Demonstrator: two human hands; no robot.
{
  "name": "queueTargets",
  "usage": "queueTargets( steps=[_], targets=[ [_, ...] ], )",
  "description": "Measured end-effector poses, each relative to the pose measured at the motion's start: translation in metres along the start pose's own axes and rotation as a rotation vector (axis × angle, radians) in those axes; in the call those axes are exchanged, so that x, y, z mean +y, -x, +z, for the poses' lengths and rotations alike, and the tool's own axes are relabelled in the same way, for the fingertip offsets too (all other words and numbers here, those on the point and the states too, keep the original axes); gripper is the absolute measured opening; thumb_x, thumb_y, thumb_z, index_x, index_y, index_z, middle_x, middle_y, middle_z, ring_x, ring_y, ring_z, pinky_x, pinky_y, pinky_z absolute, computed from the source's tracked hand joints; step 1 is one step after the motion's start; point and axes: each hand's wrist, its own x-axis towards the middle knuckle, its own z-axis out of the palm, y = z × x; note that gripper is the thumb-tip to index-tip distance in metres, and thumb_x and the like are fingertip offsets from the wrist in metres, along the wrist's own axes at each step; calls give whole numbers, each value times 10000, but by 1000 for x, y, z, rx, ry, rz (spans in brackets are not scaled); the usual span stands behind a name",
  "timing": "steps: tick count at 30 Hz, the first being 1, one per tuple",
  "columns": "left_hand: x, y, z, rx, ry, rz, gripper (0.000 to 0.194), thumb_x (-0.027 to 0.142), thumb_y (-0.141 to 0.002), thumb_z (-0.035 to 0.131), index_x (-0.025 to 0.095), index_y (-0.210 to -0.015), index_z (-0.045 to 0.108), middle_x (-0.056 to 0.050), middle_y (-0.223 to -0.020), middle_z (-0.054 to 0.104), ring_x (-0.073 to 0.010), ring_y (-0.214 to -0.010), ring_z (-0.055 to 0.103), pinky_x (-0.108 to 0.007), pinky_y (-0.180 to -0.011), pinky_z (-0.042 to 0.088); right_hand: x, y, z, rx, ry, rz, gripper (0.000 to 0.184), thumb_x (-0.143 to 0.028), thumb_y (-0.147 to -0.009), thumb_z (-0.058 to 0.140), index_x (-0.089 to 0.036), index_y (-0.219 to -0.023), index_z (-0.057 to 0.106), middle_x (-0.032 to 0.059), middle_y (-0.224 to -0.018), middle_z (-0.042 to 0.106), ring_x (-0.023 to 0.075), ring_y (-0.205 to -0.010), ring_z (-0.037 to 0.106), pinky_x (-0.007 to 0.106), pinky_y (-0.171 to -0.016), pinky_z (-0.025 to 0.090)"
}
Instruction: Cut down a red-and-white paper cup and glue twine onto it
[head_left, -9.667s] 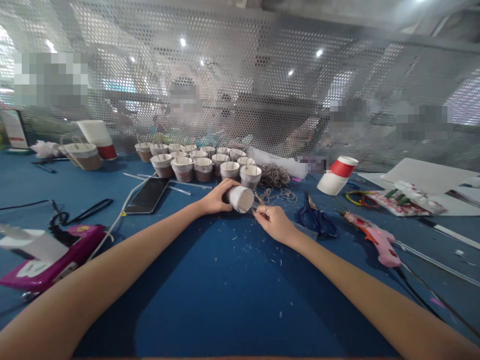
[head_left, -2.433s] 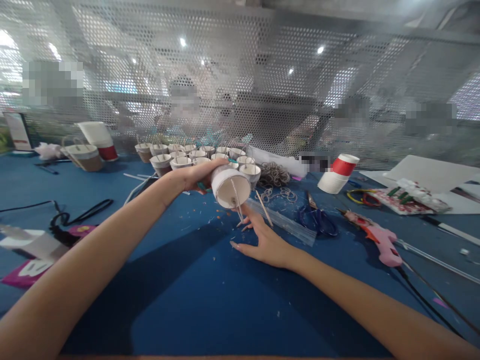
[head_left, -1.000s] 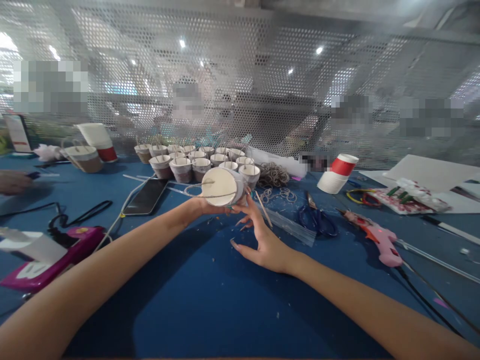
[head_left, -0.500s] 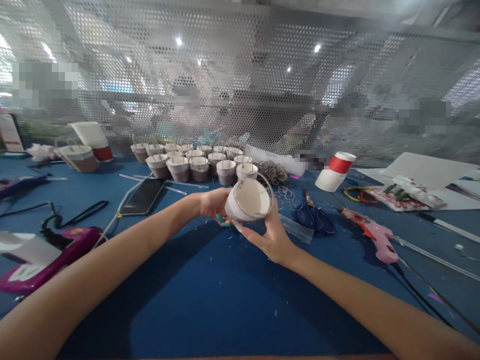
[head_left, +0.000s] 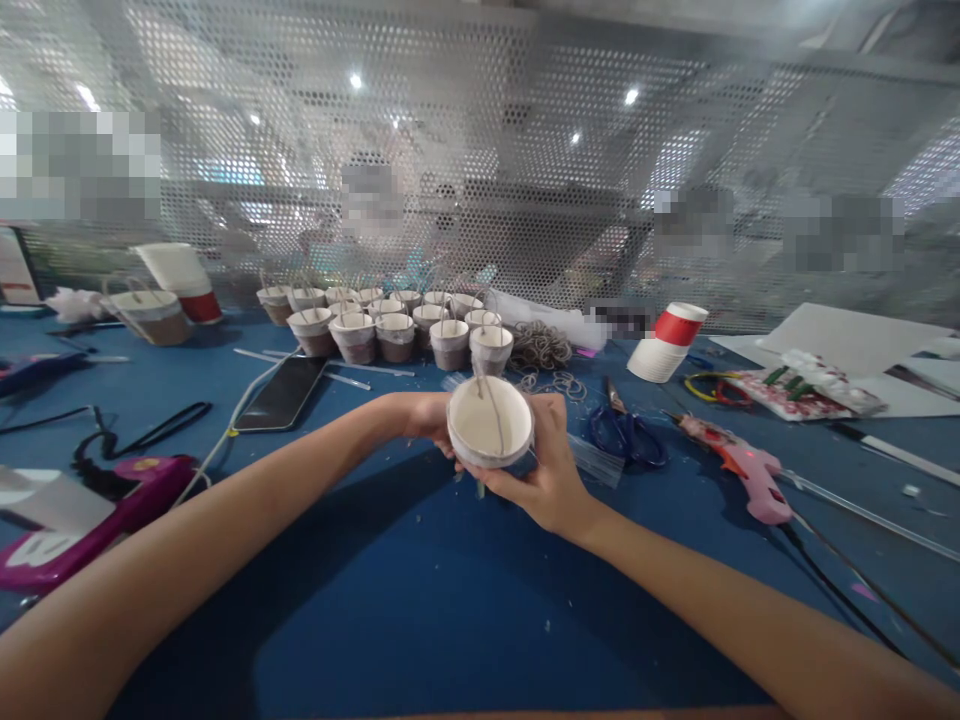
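A paper cup (head_left: 489, 455) with a pale fabric-like band round its rim is held above the blue table, its mouth tilted toward me. A thin cord handle runs across its opening. My right hand (head_left: 551, 470) grips the cup's right side, thumb along the lower front. On the left side my left hand (head_left: 433, 418) is closed round it, its fingers partly hidden behind and under the cup. Beyond the hands stand several similar small buckets (head_left: 356, 340) with cord handles, grouped in rows.
Right of the hands lie blue-handled scissors (head_left: 628, 435), clear glue sticks (head_left: 596, 462) and a pink glue gun (head_left: 750, 468). Coiled cord (head_left: 541, 347) sits behind, near stacked cups (head_left: 667, 343). Leftward are a phone (head_left: 281, 393) and a purple power strip (head_left: 142, 500).
The cup has turned in my hands: its handle, which arched at the right, now crosses the opening. The cup sits slightly lower and tilts more toward me.
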Motion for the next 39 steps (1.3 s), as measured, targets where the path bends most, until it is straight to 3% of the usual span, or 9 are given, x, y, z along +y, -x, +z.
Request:
queueTargets(
  steps=[3, 6, 9, 12, 18, 27, 39],
  targets=[
    [14, 5, -8, 215, -24, 5, 356, 473, -684, 578, 138, -794, 625, -62, -787, 658, -210, -791, 563, -325, -701, 444, 1, 0, 0, 55, 90, 27, 647, -415, -667, 702, -230, -1209, 401, 73, -1005, 384, 255, -1016, 363, 479, -893, 401],
    [39, 15, -14, 316, 31, 191, 531, 598, -788, 383, 150, -950, 616, -85, -986, 650, -235, -931, 562, -350, -788, 437, 4, -2, 0, 126, 145, 55, 638, -428, -637, 721, -229, -1174, 440, 83, -1050, 343, 266, -1064, 359, 494, -942, 374],
    [62, 29, -13, 338, 46, 505, 633, 647, -819, 270, 177, -1115, 574, -103, -1207, 579, -284, -1130, 500, -406, -883, 418, 7, -4, 0, 169, 165, 72, 618, -434, -634, 723, -241, -1155, 453, 95, -1131, 334, 280, -1129, 358, 516, -991, 331],
    [74, 39, -5, 291, -53, 632, 597, 638, -831, 306, 227, -1193, 542, -73, -1311, 516, -296, -1234, 425, -440, -965, 370, 10, -4, 1, 167, 149, 71, 616, -430, -653, 714, -263, -1174, 432, 98, -1193, 355, 288, -1174, 359, 527, -998, 323],
    [73, 40, 11, 167, -137, 661, 504, 559, -835, 451, 239, -1212, 546, -83, -1323, 511, -293, -1212, 453, -432, -988, 352, 12, -3, 2, 123, 124, 26, 648, -450, -659, 710, -282, -1204, 401, 101, -1244, 391, 295, -1200, 367, 530, -975, 347],
    [74, 42, 20, 230, -172, 580, 424, 477, -889, 410, 183, -1144, 576, -98, -1237, 561, -251, -1126, 521, -391, -961, 380, 8, -6, 1, -3, -36, 52, 568, -395, -720, 670, -275, -1217, 423, 83, -1134, 556, 267, -1046, 530, 458, -839, 453],
    [73, 42, 22, 237, -204, 578, 455, 497, -898, 360, 159, -1108, 580, -101, -1150, 593, -237, -1090, 536, -383, -950, 392, 7, -6, 4, -34, -67, -5, 597, -393, -717, 680, -260, -1242, 429, 81, -1133, 541, 243, -1050, 529, 446, -876, 458]
  ],
)
